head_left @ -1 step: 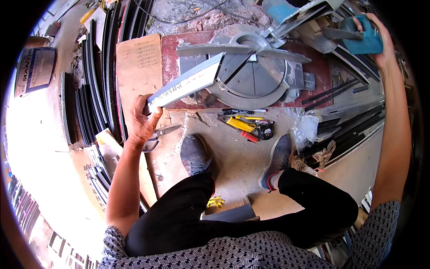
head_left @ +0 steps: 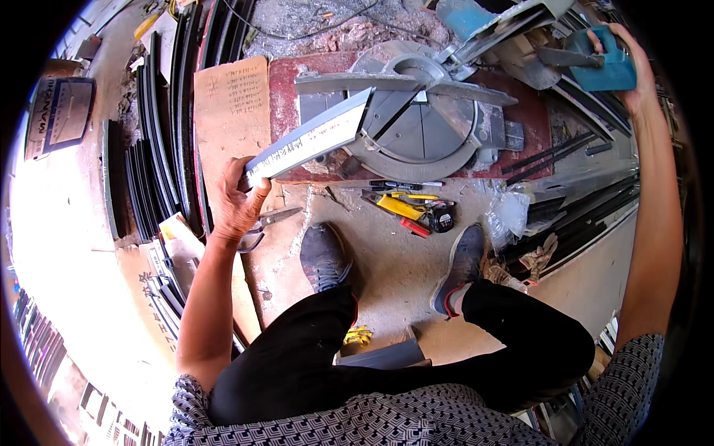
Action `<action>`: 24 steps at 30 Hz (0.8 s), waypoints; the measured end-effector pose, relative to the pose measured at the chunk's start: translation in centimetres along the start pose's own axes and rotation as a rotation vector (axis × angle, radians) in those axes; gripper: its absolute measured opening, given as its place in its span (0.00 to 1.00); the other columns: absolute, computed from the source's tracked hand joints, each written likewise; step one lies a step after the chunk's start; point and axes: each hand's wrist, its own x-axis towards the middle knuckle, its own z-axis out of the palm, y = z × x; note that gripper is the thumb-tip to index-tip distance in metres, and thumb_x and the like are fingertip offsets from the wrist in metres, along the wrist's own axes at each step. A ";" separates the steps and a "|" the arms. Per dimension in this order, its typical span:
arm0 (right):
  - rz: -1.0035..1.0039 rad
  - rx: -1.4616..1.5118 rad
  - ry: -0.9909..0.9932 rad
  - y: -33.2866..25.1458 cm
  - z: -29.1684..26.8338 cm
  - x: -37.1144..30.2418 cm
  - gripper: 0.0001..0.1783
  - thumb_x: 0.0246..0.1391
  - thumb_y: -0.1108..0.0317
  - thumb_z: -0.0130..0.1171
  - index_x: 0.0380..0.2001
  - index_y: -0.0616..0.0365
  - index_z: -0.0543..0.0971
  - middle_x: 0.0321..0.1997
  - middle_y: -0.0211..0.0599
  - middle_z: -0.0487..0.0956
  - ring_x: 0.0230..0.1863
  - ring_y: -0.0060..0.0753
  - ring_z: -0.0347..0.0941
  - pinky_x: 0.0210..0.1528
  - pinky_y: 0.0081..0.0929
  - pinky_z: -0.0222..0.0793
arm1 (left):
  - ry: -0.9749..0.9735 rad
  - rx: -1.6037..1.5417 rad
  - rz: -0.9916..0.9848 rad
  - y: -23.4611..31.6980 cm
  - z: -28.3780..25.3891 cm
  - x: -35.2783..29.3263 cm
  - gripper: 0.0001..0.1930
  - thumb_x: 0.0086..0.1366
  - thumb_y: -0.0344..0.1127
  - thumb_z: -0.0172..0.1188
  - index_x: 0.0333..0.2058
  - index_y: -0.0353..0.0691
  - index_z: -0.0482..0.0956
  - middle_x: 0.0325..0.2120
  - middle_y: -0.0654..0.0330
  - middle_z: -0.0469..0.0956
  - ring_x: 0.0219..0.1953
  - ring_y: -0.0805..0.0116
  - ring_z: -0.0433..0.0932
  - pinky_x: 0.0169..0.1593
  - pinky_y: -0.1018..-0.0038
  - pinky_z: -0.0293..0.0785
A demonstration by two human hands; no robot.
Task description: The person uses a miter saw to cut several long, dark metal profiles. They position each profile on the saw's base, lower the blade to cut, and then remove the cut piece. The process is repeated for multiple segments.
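Note:
My left hand [head_left: 239, 199] is closed round the lower end of a short metal profile [head_left: 309, 140], pale on its side and bearing handwriting. The profile slants up to the right, and its angled far end lies over the left part of a miter saw's round table [head_left: 424, 134]. At the upper right, my right hand [head_left: 632, 70] wraps round the teal handle [head_left: 604, 61] of the miter saw. The saw's arm [head_left: 513, 33] is raised, away from the profile. A grey fence [head_left: 357, 82] runs behind the round table.
A handwritten cardboard sheet [head_left: 232, 97] lies left of the saw. Below it are scissors [head_left: 279, 216]. Markers [head_left: 401, 184], a yellow utility knife [head_left: 398, 206] and a tape measure [head_left: 441, 217] lie before my shoes. Long black strips [head_left: 152, 149] run along the left; gloves [head_left: 537, 259] lie right.

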 end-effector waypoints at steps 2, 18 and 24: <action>0.003 0.019 -0.004 -0.1 -0.3 0.2 0.20 0.66 0.61 0.64 0.55 0.61 0.79 0.53 0.50 0.85 0.34 0.25 0.82 0.42 0.22 0.83 | 0.017 -0.013 0.009 -0.3 0.1 -0.3 0.26 0.66 0.53 0.70 0.49 0.35 0.81 0.35 0.55 0.77 0.36 0.62 0.76 0.40 0.68 0.74; 0.045 0.025 -0.039 -0.2 0.2 -0.1 0.29 0.67 0.62 0.63 0.61 0.73 0.71 0.61 0.59 0.80 0.44 0.38 0.87 0.52 0.30 0.84 | -0.043 0.013 -0.208 -1.7 1.4 -4.4 0.25 0.68 0.51 0.69 0.49 0.33 0.80 0.36 0.51 0.78 0.38 0.58 0.77 0.44 0.65 0.75; 0.019 -0.012 -0.022 -0.6 0.6 -0.4 0.26 0.64 0.60 0.60 0.58 0.68 0.72 0.55 0.54 0.79 0.44 0.43 0.83 0.50 0.38 0.83 | -0.116 0.156 -0.363 -2.7 2.1 -6.9 0.32 0.67 0.61 0.67 0.48 0.32 0.81 0.40 0.46 0.80 0.43 0.48 0.79 0.49 0.59 0.76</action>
